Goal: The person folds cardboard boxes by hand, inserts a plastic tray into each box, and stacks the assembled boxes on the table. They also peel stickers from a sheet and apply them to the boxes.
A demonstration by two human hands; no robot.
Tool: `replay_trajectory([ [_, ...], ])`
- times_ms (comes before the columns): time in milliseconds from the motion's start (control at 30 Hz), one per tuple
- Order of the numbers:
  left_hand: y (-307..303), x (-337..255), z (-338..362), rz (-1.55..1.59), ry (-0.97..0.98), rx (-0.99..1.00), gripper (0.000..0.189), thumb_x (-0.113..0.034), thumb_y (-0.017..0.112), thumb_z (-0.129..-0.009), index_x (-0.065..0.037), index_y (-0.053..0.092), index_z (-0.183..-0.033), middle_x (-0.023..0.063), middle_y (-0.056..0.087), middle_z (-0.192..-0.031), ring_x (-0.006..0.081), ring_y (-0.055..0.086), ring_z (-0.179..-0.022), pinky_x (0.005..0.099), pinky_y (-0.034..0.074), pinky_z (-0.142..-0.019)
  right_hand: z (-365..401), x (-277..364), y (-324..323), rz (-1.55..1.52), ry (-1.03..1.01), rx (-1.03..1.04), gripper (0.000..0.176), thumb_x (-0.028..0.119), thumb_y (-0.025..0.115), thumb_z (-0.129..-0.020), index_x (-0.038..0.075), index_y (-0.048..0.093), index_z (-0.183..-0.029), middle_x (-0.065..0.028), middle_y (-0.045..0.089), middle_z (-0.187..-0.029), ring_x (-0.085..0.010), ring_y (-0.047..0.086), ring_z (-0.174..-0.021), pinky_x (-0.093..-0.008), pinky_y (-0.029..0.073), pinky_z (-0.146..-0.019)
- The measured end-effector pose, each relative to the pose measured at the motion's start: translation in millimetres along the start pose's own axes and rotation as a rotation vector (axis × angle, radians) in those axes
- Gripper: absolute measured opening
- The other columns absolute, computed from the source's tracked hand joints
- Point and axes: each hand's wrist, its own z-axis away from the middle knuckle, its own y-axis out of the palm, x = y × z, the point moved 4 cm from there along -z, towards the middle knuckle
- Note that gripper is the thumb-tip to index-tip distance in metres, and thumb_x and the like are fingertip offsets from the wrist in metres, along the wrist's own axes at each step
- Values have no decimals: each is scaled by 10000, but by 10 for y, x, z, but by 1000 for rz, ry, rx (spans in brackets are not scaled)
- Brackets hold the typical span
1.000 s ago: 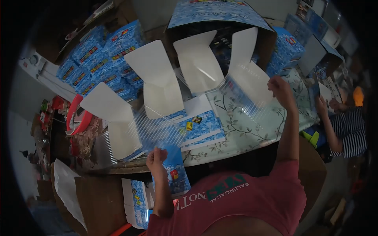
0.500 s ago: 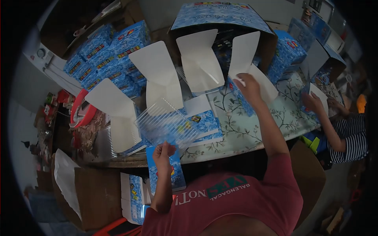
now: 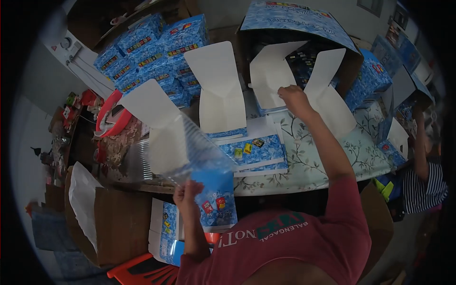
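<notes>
My left hand [image 3: 187, 194], closed, grips a clear ribbed plastic tray [image 3: 197, 149] by its lower edge, and the tray is blurred. Just behind that hand a blue printed card panel [image 3: 218, 204] hangs over the table's front edge. My right hand [image 3: 294, 100] has its fingers drawn together at the right edge of an open white-lined box [image 3: 271, 80]; what they hold, if anything, is hidden. To its right stands another open box [image 3: 330, 111]. Two more open boxes, one in the middle [image 3: 222, 109] and one at left [image 3: 166, 142], have their lids raised.
Flat printed cartons [image 3: 261, 151] lie on the flowered tablecloth [image 3: 308, 161]. Stacked blue boxes [image 3: 156, 57] stand back left, and a large carton [image 3: 294, 21] of small packets at the back. At right, a co-worker in a striped sleeve [image 3: 422, 185] handles another box.
My right hand has shifted left, from the right-hand open box to the edge of the neighbouring one. My left hand and the clear tray have moved left, over the left open box. The view has turned.
</notes>
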Motion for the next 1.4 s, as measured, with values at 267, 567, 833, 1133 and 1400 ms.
replay_trajectory([
  [267, -1191, -673, -417, 20, 263, -432, 196, -205, 540, -904, -45, 560, -792, -6, 558, -706, 70, 499, -604, 206, 415, -556, -171, -82, -336, -31, -301, -124, 194, -3, 572, -715, 29, 624, -900, -119, 620, -856, -280, 579, -852, -361, 471, -753],
  [567, -1969, -582, -639, -124, 236, -496, 254, -243, 590, -873, 10, 590, -896, 57, 609, -802, 118, 582, -723, 234, 486, -661, -37, -533, 678, 160, -127, 509, 152, 144, 512, -808, 76, 648, -817, -140, 622, -770, -332, 586, -791, -416, 463, -701],
  [833, -2636, -885, -1660, -398, 54, -382, 192, -180, 636, -824, 4, 612, -874, 31, 597, -719, 86, 544, -612, 216, 426, -524, 151, 34, 726, -184, 46, 499, 154, 146, 574, -811, 16, 588, -892, -178, 617, -827, -356, 596, -778, -420, 450, -678],
  [1133, -1489, -410, -2340, -907, 311, -85, 558, -224, 623, -814, 40, 432, -1268, 231, 538, -1181, 284, 537, -1090, 312, 412, -904, -407, 1380, -986, -401, 87, 210, 112, 102, 538, -843, 6, 522, -897, -193, 579, -784, -336, 572, -715, -384, 432, -621],
  [1400, -836, -26, -2043, -547, -172, 211, 446, -59, 436, -824, 78, 428, -1249, 170, 587, -1055, 239, 607, -868, 322, 481, -758, -832, 1649, -431, -634, -83, 406, 133, 125, 548, -850, 2, 529, -897, -164, 592, -793, -296, 577, -714, -358, 440, -670],
])
